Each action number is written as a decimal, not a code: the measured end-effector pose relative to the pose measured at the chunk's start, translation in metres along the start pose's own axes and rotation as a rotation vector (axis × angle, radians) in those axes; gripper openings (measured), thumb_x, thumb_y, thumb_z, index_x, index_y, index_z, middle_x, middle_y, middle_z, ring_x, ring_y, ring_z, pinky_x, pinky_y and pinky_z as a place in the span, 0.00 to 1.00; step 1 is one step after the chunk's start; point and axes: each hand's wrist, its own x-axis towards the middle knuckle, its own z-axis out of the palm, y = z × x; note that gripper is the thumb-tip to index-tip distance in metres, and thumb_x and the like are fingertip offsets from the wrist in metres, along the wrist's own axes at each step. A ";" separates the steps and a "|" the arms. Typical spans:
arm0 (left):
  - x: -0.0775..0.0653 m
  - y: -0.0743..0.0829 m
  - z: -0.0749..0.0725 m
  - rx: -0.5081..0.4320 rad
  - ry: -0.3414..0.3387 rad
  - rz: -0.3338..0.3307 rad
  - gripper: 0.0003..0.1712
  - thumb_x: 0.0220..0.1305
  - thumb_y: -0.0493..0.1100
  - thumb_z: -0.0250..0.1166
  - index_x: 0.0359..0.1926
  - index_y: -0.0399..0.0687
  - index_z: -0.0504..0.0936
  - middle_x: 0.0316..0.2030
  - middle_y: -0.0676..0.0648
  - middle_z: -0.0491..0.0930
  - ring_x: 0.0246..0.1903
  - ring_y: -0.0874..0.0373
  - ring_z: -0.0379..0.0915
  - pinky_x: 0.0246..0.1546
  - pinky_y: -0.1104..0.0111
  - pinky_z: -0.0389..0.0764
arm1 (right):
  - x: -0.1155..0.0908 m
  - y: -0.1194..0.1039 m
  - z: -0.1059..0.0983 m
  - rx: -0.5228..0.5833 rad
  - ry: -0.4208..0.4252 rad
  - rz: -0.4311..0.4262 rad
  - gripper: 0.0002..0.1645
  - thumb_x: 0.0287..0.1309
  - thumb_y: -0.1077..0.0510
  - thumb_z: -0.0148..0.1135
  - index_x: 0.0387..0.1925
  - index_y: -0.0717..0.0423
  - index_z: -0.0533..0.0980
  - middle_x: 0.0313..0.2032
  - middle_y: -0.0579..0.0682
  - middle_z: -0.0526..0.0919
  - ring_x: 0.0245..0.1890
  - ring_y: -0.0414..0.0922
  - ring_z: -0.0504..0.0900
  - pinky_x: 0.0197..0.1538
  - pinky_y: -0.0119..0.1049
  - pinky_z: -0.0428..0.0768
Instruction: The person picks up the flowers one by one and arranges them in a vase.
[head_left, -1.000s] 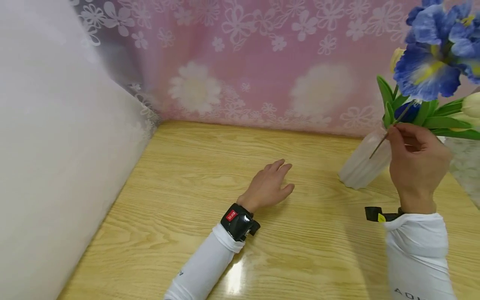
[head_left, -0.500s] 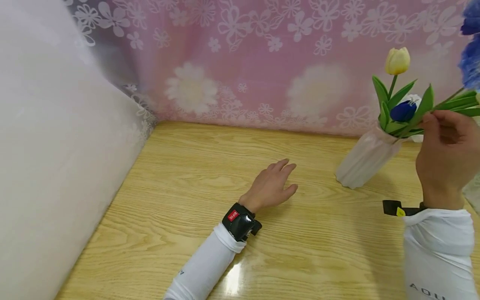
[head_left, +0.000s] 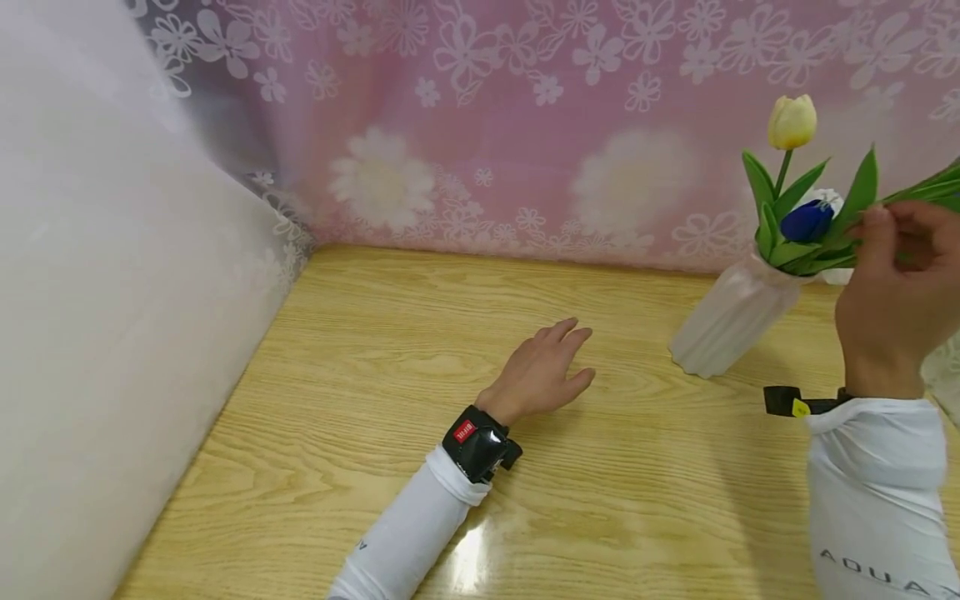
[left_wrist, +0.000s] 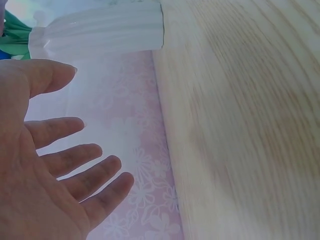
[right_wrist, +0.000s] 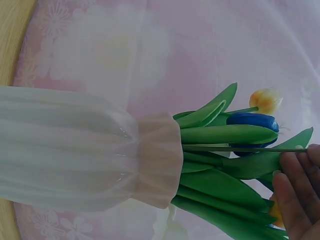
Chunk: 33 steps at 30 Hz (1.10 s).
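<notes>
At the right of the head view, a white fluted vase [head_left: 735,317] holds a pale yellow tulip [head_left: 792,122], a dark blue tulip [head_left: 807,221] and green leaves [head_left: 757,177]. My right hand [head_left: 900,300] is beside the leaves above the vase mouth. In the right wrist view its fingers [right_wrist: 295,185] pinch a thin flower stem [right_wrist: 240,149], whose lower end runs inside the vase rim. The bloom on that stem lies outside the now frames. My left hand [head_left: 536,371] is over the table, fingers spread and holding nothing; the left wrist view shows its palm.
The wood-grain table [head_left: 337,400] meets a pink flower-patterned curtain [head_left: 525,167] at the back. A white sheet [head_left: 112,292] hangs along the left side. Something pale and patterned [head_left: 947,375] shows at the right edge.
My right hand has moved right and slightly up with the blue iris; its bloom has left the head view and its stem end has entered the vase. My left hand stays nearly still.
</notes>
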 end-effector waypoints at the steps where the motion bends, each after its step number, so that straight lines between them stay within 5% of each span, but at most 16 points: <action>1: 0.000 -0.001 0.000 0.001 0.001 -0.001 0.32 0.69 0.54 0.55 0.69 0.48 0.64 0.69 0.44 0.59 0.64 0.49 0.61 0.58 0.58 0.68 | 0.000 0.000 0.000 -0.009 0.000 -0.005 0.16 0.68 0.48 0.54 0.49 0.48 0.80 0.34 0.24 0.75 0.34 0.22 0.73 0.39 0.22 0.68; 10: 0.001 -0.002 0.000 0.002 -0.012 -0.002 0.32 0.69 0.55 0.55 0.70 0.48 0.64 0.69 0.45 0.58 0.64 0.50 0.60 0.59 0.59 0.67 | -0.004 -0.005 0.000 -0.058 -0.030 0.049 0.09 0.66 0.49 0.57 0.44 0.40 0.81 0.32 0.24 0.74 0.31 0.19 0.72 0.42 0.20 0.70; 22: 0.001 0.000 0.004 -0.015 -0.019 0.000 0.31 0.69 0.54 0.55 0.69 0.49 0.65 0.69 0.44 0.59 0.64 0.50 0.61 0.59 0.59 0.68 | -0.006 0.001 -0.005 -0.218 -0.096 0.069 0.21 0.62 0.44 0.57 0.44 0.53 0.85 0.28 0.22 0.72 0.25 0.15 0.65 0.35 0.17 0.66; 29: -0.001 -0.001 0.006 -0.015 -0.007 -0.005 0.32 0.69 0.54 0.56 0.69 0.48 0.65 0.69 0.44 0.59 0.64 0.50 0.60 0.59 0.59 0.67 | -0.007 0.000 -0.009 -0.304 -0.263 0.045 0.24 0.63 0.46 0.53 0.46 0.57 0.84 0.18 0.19 0.70 0.14 0.16 0.62 0.19 0.16 0.60; 32: -0.001 -0.002 0.006 -0.010 -0.003 -0.007 0.31 0.69 0.54 0.56 0.69 0.48 0.65 0.69 0.44 0.59 0.64 0.50 0.61 0.59 0.59 0.68 | -0.008 0.005 -0.009 -0.380 -0.400 0.124 0.26 0.63 0.44 0.50 0.41 0.57 0.86 0.12 0.15 0.62 0.11 0.20 0.62 0.21 0.23 0.63; 33: -0.001 -0.002 0.006 -0.010 -0.002 -0.007 0.31 0.69 0.54 0.56 0.69 0.48 0.65 0.69 0.44 0.59 0.64 0.50 0.61 0.59 0.59 0.68 | -0.008 0.007 -0.009 -0.271 -0.466 0.182 0.24 0.64 0.43 0.50 0.41 0.54 0.85 0.13 0.14 0.61 0.13 0.21 0.64 0.25 0.23 0.65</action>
